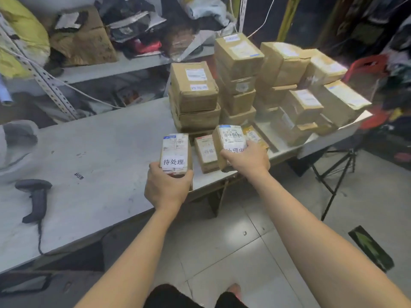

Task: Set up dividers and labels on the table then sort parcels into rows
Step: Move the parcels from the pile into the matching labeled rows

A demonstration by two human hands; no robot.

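the left hand grips the left box by its near end, and the right hand grips the right box likewise, so both labels face up and stay readable. both are at the table's near edge, with the middle box between them. they probably mark rows for the stacks behind.

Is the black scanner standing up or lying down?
Lying down. The scanner rests flat on the table, cord trailing off the edge.
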